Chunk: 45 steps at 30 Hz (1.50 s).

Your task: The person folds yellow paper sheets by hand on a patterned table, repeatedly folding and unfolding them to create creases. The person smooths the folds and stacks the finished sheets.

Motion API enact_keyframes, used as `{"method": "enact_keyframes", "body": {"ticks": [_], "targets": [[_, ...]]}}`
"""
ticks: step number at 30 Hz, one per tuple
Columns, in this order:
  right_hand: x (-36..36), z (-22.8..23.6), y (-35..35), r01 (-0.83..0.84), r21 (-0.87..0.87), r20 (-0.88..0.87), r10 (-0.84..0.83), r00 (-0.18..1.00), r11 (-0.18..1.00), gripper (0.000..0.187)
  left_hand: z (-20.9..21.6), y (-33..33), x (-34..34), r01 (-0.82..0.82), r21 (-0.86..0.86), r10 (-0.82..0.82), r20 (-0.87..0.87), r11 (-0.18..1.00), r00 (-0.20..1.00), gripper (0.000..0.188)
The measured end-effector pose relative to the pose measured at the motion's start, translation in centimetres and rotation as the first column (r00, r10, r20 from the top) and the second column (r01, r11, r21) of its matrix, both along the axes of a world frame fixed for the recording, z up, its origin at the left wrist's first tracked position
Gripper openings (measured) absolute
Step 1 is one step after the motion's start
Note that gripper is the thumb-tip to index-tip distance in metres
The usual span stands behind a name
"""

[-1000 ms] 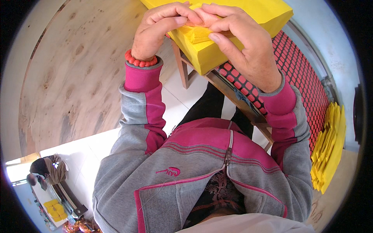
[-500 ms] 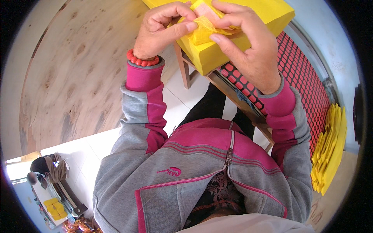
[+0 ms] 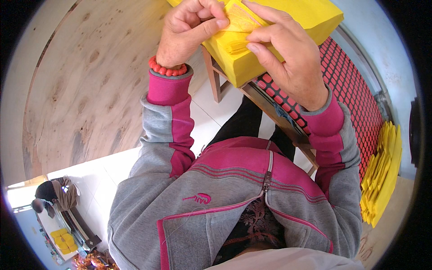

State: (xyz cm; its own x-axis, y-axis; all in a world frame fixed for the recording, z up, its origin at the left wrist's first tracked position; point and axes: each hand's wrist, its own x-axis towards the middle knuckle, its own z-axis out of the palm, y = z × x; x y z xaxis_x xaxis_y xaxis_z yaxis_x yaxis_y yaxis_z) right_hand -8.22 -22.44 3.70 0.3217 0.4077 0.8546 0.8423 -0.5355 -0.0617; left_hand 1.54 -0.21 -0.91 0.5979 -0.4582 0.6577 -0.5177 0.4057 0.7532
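Note:
At the top of the head view, both hands hold a thin, folded yellow piece [image 3: 241, 21] with a pinkish edge; it looks like cloth or soft paper. My left hand [image 3: 185, 31], with a red bead bracelet [image 3: 167, 68] at its wrist, pinches the piece's left side between thumb and fingers. On the other side, my right hand [image 3: 290, 56] is closed on its edge, fingers bent and thumb below. Beneath the hands sits a large yellow covered block [image 3: 238, 68]. A small yellow folded bundle [image 3: 236, 45] lies on it, just under the held piece.
A wooden board [image 3: 90, 99] fills the left. The block rests on a wooden stool or frame [image 3: 211, 74]. At right are a red-and-black checked surface [image 3: 346, 85] and a stack of yellow folded sheets [image 3: 381, 175]. Another person [image 3: 56, 195] is at a table lower left.
The yellow piece, crumpled and raised before, is now flatter, with its pinkish face mostly turned out of view. My hands have shifted only slightly.

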Motion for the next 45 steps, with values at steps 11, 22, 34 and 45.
{"method": "enact_keyframes", "body": {"ticks": [11,22,34,45], "targets": [[0.1,-0.5,0.2,-0.008,0.067,-0.028,0.01,1.0,0.998,0.015,0.1,1.9,1.0,0.091,0.145,-0.11,0.131,0.985,0.985,0.021],[-0.6,-0.2,-0.2,0.063,0.085,-0.037,-0.06,0.998,0.994,0.022,-0.1,0.5,-0.3,-0.079,0.082,0.081,-0.022,0.994,0.996,0.009],[0.6,-0.4,0.0,0.018,-0.005,0.073,-0.018,0.997,1.0,0.014,-0.8,0.6,0.8,0.0,0.016,-0.001,0.067,1.0,0.998,0.012],[0.5,-0.8,0.3,-0.043,0.089,-0.01,0.044,0.999,0.995,0.018,-0.1,1.9,1.3,0.081,0.144,-0.108,0.186,0.986,0.977,0.028]]}}
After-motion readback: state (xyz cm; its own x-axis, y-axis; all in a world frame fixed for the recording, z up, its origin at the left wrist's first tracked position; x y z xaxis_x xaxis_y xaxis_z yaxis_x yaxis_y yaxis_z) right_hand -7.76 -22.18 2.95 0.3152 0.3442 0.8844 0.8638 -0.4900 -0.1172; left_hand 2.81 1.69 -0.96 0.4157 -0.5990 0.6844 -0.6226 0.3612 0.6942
